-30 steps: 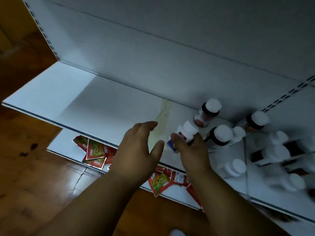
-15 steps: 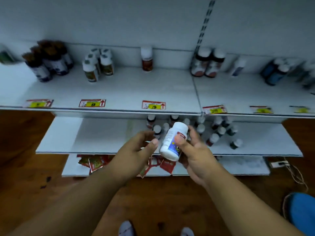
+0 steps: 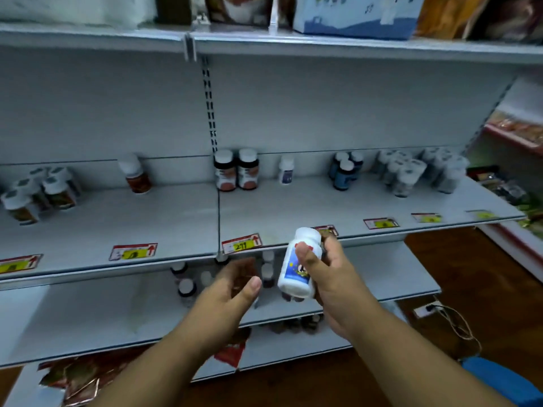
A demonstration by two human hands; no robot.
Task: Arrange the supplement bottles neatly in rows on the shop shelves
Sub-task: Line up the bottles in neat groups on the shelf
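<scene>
My right hand (image 3: 332, 277) grips a white supplement bottle (image 3: 298, 267) with a blue and white label, held upright in front of the middle shelf's (image 3: 164, 227) front edge. My left hand (image 3: 226, 292) hovers open just left of the bottle, not touching it. Along the back of the middle shelf stand two dark bottles (image 3: 236, 170), a small white bottle (image 3: 286, 171), blue bottles (image 3: 345, 171), an orange-labelled bottle (image 3: 135, 174) and clusters of white-capped bottles (image 3: 38, 190) (image 3: 417, 171). Several bottles (image 3: 188, 284) stand on the lower shelf behind my hands.
Price tags (image 3: 133, 251) line the middle shelf's edge. Boxes and packets (image 3: 352, 13) fill the top shelf. Red packets (image 3: 79, 377) lie on the bottom shelf. A blue object (image 3: 505, 383) and a cable (image 3: 452, 318) are on the wooden floor at right.
My view has risen from the lower shelf to the middle one. My right hand has lifted the white bottle up to the middle shelf's edge; my left hand stays open beside it.
</scene>
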